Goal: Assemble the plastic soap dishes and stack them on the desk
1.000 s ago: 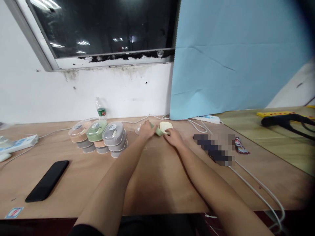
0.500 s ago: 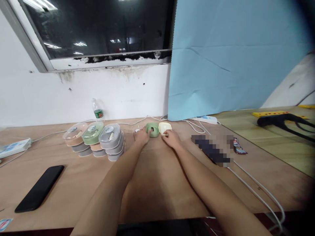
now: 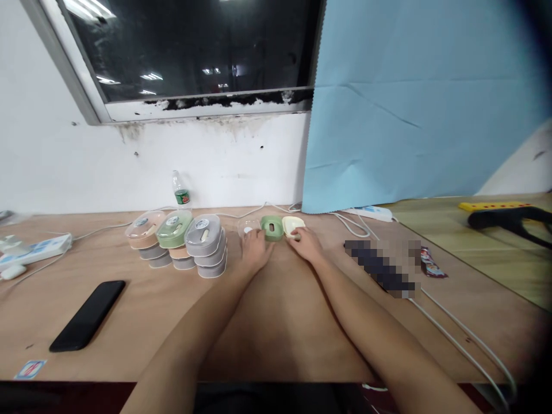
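Observation:
My left hand (image 3: 255, 252) lies at the near edge of a clear plastic lid (image 3: 249, 226), fingers stretched out over it. Its thumb points toward a green box part (image 3: 266, 222) with a dark slot in the middle, apart from it. Just right of the green part sits a cream-coloured shallow box part (image 3: 292, 222). My right hand (image 3: 307, 246) has its fingers curled on the near edge of that cream part. All three pieces rest side by side on the table, near the wall.
Stacked lidded boxes in pink (image 3: 145, 227), green (image 3: 175, 230) and grey (image 3: 203, 237) stand left of my hands. A black phone (image 3: 88, 315), a bottle (image 3: 181, 190), a power strip (image 3: 37, 253), a pixelated dark item (image 3: 379, 267) and white cables (image 3: 461, 333) surround them.
My left hand has drawn back toward me, its thumb off the green part, showing more of the clear lid. My right hand stays at the cream part. The view has turned slightly left.

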`<state>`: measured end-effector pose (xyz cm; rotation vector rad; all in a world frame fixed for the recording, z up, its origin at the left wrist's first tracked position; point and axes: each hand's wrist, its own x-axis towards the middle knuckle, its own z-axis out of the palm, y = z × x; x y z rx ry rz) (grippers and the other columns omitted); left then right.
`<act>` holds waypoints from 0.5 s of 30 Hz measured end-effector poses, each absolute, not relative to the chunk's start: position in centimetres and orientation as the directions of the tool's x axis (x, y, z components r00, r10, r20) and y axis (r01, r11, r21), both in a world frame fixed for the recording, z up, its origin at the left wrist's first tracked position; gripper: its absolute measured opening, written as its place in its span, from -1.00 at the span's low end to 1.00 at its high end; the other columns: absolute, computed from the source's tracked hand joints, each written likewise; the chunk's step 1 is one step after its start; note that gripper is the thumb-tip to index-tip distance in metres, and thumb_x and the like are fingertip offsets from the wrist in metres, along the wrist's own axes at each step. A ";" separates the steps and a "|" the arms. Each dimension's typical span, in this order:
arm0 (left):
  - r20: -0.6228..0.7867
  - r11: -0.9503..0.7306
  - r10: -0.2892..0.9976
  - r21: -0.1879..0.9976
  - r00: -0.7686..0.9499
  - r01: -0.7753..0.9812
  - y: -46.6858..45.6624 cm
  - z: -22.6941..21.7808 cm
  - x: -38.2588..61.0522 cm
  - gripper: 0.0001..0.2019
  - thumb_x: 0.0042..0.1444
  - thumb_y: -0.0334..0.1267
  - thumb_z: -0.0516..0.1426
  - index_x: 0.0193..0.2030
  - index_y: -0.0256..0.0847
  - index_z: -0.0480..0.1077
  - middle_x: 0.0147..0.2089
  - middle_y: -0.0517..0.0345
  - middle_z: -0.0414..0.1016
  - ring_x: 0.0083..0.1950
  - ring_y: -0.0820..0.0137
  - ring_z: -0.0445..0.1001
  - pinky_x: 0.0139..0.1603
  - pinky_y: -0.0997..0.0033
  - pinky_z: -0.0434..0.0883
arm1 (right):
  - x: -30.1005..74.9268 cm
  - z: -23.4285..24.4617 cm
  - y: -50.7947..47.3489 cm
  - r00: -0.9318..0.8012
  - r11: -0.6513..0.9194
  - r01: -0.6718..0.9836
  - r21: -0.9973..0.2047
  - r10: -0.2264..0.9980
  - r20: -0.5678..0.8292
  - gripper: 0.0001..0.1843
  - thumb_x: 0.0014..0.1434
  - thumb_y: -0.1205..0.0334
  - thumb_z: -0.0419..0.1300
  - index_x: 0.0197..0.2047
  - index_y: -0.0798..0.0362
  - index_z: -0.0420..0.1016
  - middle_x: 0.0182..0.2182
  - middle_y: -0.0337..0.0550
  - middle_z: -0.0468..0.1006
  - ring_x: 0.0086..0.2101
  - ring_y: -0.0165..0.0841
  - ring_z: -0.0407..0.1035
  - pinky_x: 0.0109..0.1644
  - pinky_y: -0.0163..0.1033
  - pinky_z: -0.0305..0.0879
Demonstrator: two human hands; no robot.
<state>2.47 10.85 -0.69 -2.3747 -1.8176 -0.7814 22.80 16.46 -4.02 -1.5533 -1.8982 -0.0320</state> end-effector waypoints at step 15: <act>0.750 -0.247 0.660 0.274 -0.046 0.930 3.2 4.4 -10.6 -0.47 0.02 0.08 0.20 0.14 0.13 0.26 0.30 0.07 0.18 0.38 -0.01 -0.02 0.33 -0.23 -0.08 | 20.6 -3.6 15.7 -0.083 0.328 0.881 -0.340 0.816 0.572 -0.78 0.08 0.12 0.17 -0.25 0.04 0.52 -0.17 -0.05 0.50 -0.10 -0.19 0.32 -0.01 -0.14 0.20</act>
